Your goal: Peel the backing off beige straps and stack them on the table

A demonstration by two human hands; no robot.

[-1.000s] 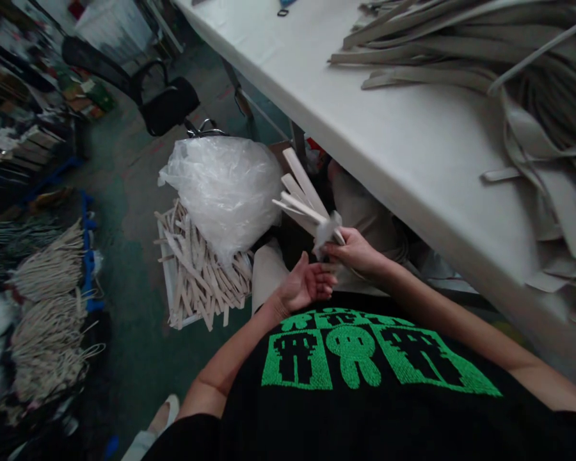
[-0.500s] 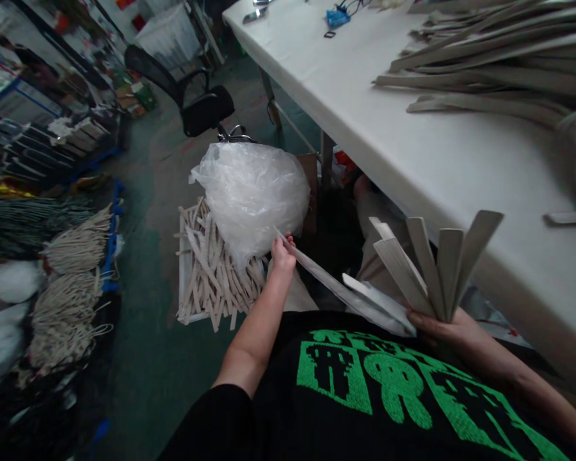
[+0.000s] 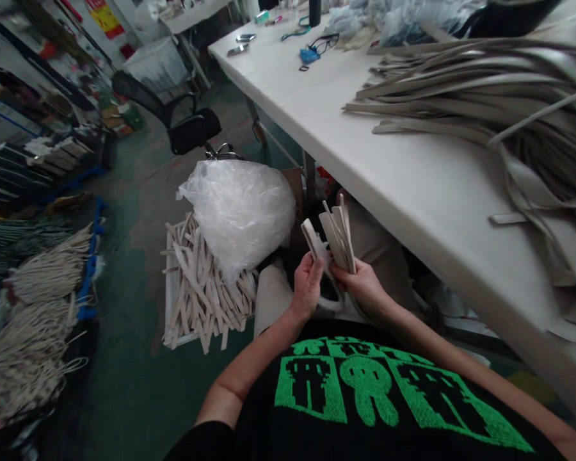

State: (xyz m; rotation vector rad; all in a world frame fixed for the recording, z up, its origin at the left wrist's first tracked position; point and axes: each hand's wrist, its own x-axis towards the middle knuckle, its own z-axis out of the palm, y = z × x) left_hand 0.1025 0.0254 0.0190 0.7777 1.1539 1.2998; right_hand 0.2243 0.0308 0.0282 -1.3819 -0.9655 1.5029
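My left hand is closed on the end of a beige flat strap, its thumb pressed along it. Beside it, my right hand grips a bundle of similar straps, whose ends fan upward above the fingers. Part of a strap loops down between the two hands, over my lap. On the white table to the right lies a large pile of long grey-beige straps. Many more straps fill a pale crate on the floor to the left.
A bulging clear plastic bag rests over the crate. The white table runs along my right, with glasses at its far part. Beyond stands a black office chair. Bundled cords lie at far left.
My left hand has come from further left up to my right hand. The bundle in my right hand has moved left, and its fanned ends are closer together. The view has shifted.
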